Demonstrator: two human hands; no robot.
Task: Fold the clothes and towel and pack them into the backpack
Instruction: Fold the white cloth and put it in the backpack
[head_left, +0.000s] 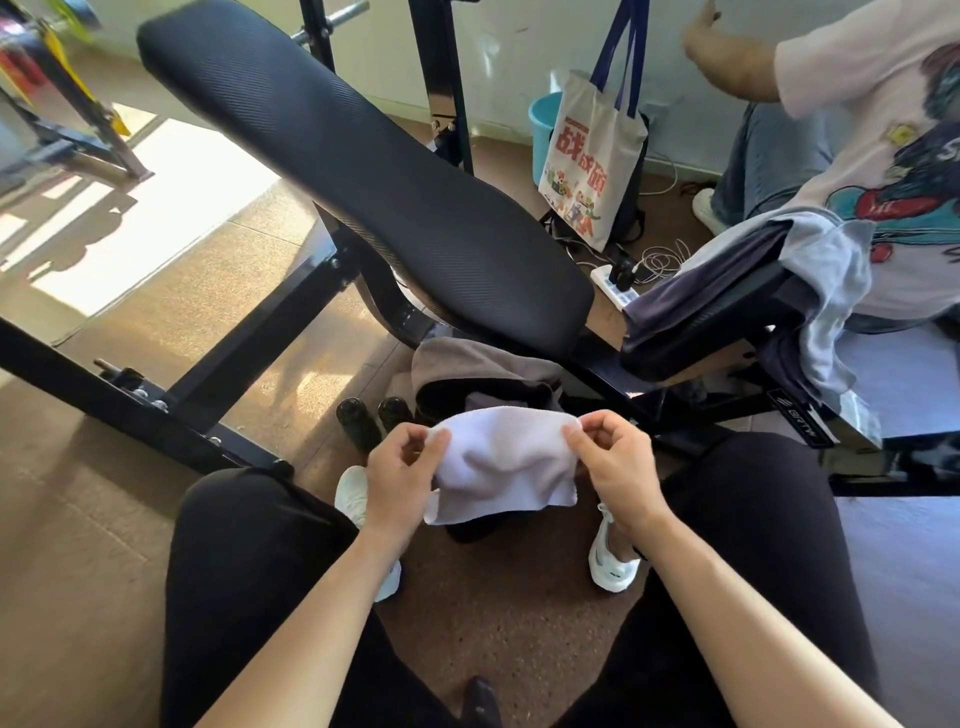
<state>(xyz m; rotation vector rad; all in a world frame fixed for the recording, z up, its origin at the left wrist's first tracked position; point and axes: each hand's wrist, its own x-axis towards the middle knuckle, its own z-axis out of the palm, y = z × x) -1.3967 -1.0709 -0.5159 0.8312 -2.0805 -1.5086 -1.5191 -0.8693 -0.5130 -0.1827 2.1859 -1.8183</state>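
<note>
the left hand (400, 470) and the right hand (621, 467) each pinch an upper corner of the white towel (506, 462), both grips clenched on the cloth, so it hangs as a small folded panel between the knees, over the floor. just beyond it, on the floor under the padded bench (363, 176), sits the dark backpack (483, 384) with its mouth open and something grey already showing inside, though i cannot tell what. judging from this, the towel is folded or nearly so and not yet packed. a heap of grey and dark clothes (753, 270) lies draped over the seat pad on the right, unfolded, so most of the folding and packing seems left to do
</note>
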